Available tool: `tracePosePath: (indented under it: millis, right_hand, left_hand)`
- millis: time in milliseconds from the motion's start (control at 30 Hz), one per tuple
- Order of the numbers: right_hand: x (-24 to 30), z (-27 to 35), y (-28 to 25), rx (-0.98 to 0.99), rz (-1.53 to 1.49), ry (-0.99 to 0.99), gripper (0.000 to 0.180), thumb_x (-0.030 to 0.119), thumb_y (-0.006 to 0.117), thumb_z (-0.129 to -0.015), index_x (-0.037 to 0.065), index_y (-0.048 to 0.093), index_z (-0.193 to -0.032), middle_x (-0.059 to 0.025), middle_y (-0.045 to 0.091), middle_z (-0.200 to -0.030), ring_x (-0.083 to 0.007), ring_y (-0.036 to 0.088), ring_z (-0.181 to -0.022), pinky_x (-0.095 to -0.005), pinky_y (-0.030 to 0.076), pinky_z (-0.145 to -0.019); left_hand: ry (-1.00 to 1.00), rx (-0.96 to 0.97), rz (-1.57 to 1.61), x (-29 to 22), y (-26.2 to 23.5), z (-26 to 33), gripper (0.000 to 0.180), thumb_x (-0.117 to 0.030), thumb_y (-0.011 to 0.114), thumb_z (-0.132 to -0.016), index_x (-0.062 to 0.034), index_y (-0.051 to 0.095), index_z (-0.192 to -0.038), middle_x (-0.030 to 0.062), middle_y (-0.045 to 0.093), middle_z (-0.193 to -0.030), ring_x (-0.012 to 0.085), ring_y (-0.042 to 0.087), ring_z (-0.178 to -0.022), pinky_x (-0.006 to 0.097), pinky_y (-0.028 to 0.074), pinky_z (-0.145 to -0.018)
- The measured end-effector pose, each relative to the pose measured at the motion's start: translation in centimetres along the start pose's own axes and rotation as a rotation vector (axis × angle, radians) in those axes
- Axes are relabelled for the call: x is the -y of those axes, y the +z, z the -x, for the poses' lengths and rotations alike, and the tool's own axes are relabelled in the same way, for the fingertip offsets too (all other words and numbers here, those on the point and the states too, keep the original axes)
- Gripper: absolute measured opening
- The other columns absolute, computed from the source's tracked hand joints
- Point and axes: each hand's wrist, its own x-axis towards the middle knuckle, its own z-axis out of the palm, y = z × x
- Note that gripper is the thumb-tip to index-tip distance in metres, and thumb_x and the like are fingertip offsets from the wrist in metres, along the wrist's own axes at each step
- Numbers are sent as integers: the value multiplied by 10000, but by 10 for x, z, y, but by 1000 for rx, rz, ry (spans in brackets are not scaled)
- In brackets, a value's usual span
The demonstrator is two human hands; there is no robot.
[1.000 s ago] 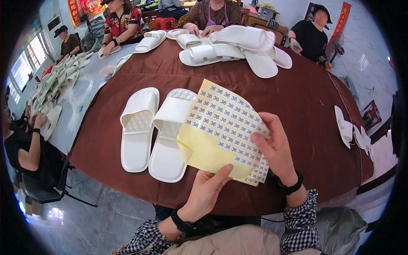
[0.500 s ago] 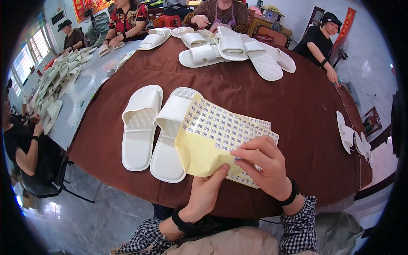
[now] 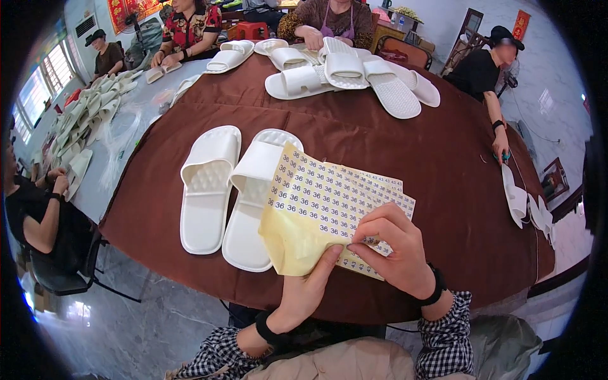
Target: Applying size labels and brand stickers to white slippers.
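Bright light enters through the left window (image 3: 57,68), glare spots the floor (image 3: 166,303), and fisheye corners curve into black

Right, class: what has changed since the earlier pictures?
The right hand let go of the right edge of the label sheets and moved down-left beside the left thumb. A co-worker's hand reached the far-right slippers. The left hand still holds the sheets; the white slipper pair stayed.

Brown cloth-covered surface (image 3: 462,171), pair of white slippers (image 3: 244,221) side by side at near left, overlapping slipper pile (image 3: 345,69) toward the far side, more slippers (image 3: 517,202) by the right edge
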Motion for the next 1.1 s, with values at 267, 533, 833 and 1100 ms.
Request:
tracePosePath:
  millis: [267,533,833,1100]
  right_hand:
    - [-2,1,-2,27,11,-3,251,24,829,-748,74,650,-916,-75,623,-936,-257,598,-873,-375,493,-759]
    - [0,-2,-5,40,60,-77,225,39,833,-748,78,666,-893,-54,626,-935,-244,593,-868,-367,495,-751]
    - [-4,-5,-13,-2,-137,57,199,-33,756,-840,29,607,-955,-96,680,-966,-191,687,-843,-297,561,-722]
    - [-10,-3,-15,102,-186,330,152,-39,730,-844,-7,639,-962,-90,686,-923,-170,704,-855,-303,599,-751]
  left_hand:
    - [127,5,-189,6,-1,1,231,-60,670,-990,25,684,-1203,65,726,-1088,121,665,-938,270,532,-803]
    - [-127,-8,46,1,-2,-5,289,-96,642,-1015,10,631,-1284,46,687,-1192,120,636,-1039,281,515,-886]
    - [-648,150,608,-7,6,-18,427,-192,551,-1066,-19,452,-1443,98,568,-1391,200,612,-1211,360,505,-1046]
    - [-1045,694,876,3,5,-17,838,-611,202,-1065,81,222,-1537,308,435,-1495,389,498,-1370,462,410,-1181]
